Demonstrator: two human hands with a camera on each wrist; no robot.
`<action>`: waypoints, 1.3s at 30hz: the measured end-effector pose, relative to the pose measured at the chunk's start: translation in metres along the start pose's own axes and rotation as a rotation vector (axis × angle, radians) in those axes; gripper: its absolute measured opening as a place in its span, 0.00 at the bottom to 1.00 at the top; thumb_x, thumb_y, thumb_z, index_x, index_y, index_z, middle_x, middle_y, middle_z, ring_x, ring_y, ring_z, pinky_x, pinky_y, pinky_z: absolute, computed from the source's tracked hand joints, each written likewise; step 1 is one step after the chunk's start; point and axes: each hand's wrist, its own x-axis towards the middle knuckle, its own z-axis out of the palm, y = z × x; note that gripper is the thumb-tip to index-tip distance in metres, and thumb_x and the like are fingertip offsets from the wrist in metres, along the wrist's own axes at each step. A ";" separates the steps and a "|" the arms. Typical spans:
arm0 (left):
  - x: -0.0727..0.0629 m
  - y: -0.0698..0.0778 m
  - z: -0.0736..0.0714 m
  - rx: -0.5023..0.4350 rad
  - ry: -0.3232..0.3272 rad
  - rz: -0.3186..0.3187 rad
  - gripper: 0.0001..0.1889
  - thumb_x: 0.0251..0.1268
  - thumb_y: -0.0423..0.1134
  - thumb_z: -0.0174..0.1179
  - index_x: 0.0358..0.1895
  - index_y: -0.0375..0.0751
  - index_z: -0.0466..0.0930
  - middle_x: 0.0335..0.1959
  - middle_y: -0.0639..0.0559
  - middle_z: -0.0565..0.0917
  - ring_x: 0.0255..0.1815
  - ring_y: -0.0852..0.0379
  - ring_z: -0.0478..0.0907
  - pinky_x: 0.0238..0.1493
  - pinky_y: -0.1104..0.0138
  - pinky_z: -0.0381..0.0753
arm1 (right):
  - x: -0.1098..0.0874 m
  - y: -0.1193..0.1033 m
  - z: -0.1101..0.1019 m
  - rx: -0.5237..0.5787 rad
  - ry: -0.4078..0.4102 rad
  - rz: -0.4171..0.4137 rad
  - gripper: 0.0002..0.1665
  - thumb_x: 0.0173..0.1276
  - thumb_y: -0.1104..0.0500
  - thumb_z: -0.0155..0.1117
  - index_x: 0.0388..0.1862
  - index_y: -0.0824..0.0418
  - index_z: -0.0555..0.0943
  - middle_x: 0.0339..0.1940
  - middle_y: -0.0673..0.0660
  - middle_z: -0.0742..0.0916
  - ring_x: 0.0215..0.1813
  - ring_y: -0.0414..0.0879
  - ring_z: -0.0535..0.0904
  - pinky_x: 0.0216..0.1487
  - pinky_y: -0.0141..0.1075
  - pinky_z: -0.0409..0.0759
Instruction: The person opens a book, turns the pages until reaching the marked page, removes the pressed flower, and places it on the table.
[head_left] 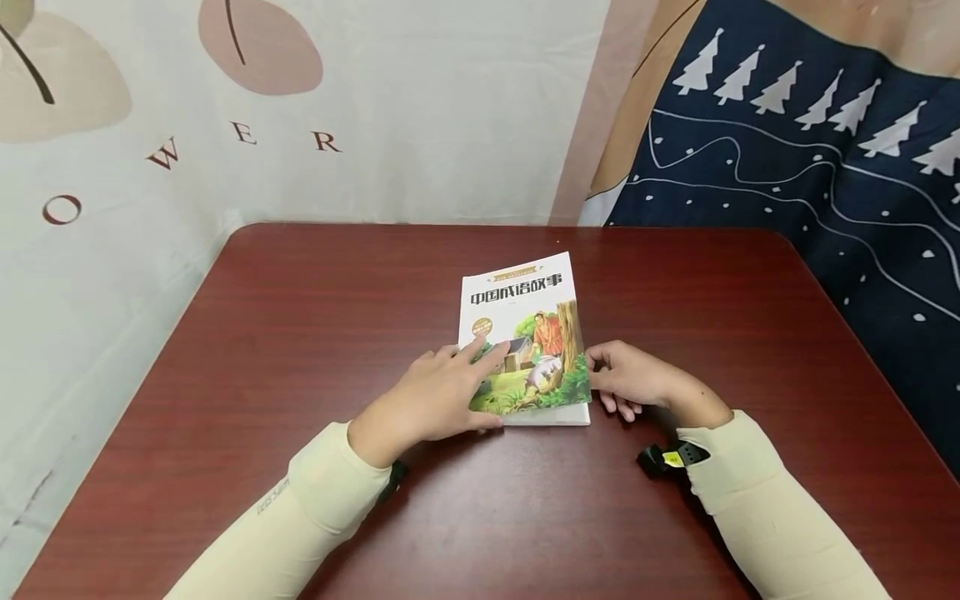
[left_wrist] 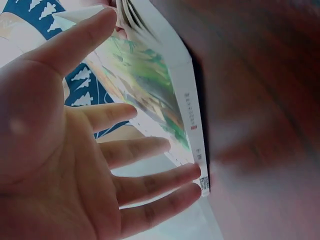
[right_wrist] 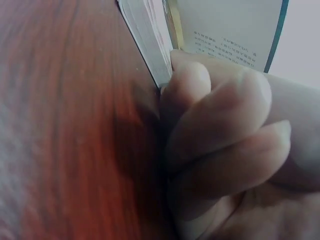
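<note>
Head view: there's your left hand (head_left: pixel 435 392), fingers straight and spread, touching the left side of the book (head_left: pixel 527 332), while your right hand (head_left: pixel 633 379), fingers curled, pinches the cover (head_left: pixel 528 312) at its right edge. The book lies face up around the middle of the reddish-brown table (head_left: pixel 315 333), its cover raised off the white pages (head_left: pixel 551 416) beneath.

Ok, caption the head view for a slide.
Left hand over an illustrated book, right hand holding its cover at the edge.

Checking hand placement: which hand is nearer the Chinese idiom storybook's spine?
Left: the left hand is at the spine side, fingers over the cover; the right hand is at the opposite page edge.
</note>
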 end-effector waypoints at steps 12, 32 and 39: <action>-0.009 -0.009 -0.004 -0.012 0.158 0.129 0.47 0.59 0.59 0.69 0.80 0.55 0.55 0.72 0.47 0.73 0.67 0.44 0.76 0.63 0.46 0.75 | 0.002 0.003 0.001 -0.025 0.029 0.018 0.16 0.74 0.53 0.62 0.34 0.66 0.74 0.11 0.54 0.79 0.07 0.41 0.70 0.11 0.32 0.70; -0.037 -0.025 -0.010 -0.003 0.484 0.163 0.59 0.54 0.55 0.74 0.82 0.58 0.40 0.70 0.51 0.74 0.35 0.54 0.79 0.39 0.59 0.78 | 0.004 0.001 0.000 -0.044 0.039 0.034 0.17 0.72 0.52 0.64 0.32 0.64 0.74 0.11 0.55 0.80 0.07 0.42 0.71 0.11 0.31 0.69; -0.044 -0.029 -0.015 0.012 0.579 0.189 0.58 0.53 0.51 0.75 0.82 0.54 0.43 0.65 0.50 0.76 0.35 0.55 0.77 0.38 0.62 0.76 | 0.003 0.000 -0.002 -0.046 0.043 0.030 0.17 0.72 0.52 0.64 0.32 0.64 0.74 0.11 0.55 0.80 0.07 0.42 0.71 0.11 0.32 0.70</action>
